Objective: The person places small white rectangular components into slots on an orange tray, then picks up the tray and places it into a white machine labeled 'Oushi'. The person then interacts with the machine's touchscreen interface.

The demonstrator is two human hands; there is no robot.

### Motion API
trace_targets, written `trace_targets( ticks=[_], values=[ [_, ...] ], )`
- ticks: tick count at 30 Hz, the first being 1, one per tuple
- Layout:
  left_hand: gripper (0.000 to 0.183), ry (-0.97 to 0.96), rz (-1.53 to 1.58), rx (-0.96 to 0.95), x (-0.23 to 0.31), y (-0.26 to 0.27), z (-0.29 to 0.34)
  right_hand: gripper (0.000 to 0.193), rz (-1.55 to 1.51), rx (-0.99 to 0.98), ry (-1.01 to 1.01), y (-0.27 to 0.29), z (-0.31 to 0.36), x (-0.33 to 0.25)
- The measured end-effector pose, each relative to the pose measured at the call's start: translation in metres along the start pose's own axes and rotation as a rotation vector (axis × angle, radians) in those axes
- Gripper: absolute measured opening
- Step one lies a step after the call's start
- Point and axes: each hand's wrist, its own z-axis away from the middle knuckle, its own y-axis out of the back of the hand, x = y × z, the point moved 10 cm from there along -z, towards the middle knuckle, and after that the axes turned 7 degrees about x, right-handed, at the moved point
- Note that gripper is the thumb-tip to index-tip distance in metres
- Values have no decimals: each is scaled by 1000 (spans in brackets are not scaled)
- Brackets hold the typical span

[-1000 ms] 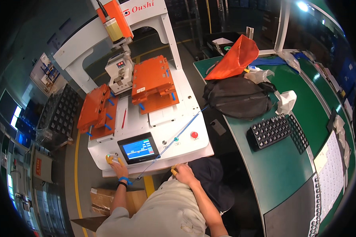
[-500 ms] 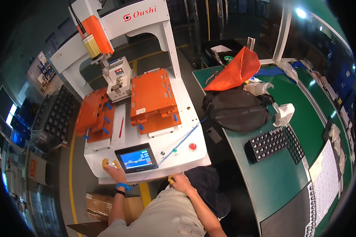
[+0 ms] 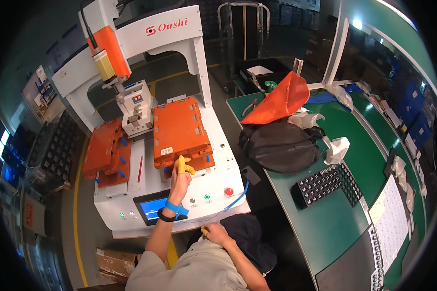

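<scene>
My left hand, with yellow finger cots and a blue wrist strap, reaches to the front edge of the right orange fixture plate. Its cotted fingers are apart, with nothing visible between them; whether they touch the plate is unclear. Below that wrist, the forearm covers part of the machine's touchscreen. Across my lap lies my right hand, loosely closed on dark cloth, a yellow cot on one finger and nothing seen in it. The left orange fixture stands beside a red pen-like stick on the white machine bed.
Above the bed stands a white gantry with a driver head and a small feeder box. A red button sits front right. The green bench holds a black bag, an orange sack and black trays.
My left hand has moved right and forward, from beside the touchscreen to the right fixture's front edge. The right hand stays on my lap. The whole view has shifted slightly.
</scene>
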Motion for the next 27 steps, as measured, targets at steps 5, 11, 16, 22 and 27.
trace_targets(
  ticks=[5,11,16,22,27],
  values=[
    [59,31,120,138,-14,1,-26,27,8,8,-26,-2,-3,13],
    [58,-233,-103,391,4,9,-22,28,-5,-29,-30,-2,-9,15],
    [55,-259,0,429,20,0,-16,25,20,-47,-27,-7,-12,17],
    [35,-225,45,244,34,8,-51,23,-28,25,-7,-4,-13,19],
    [49,-108,1070,464,60,12,-71,24,-14,18,14,-7,-13,16]
  ],
)
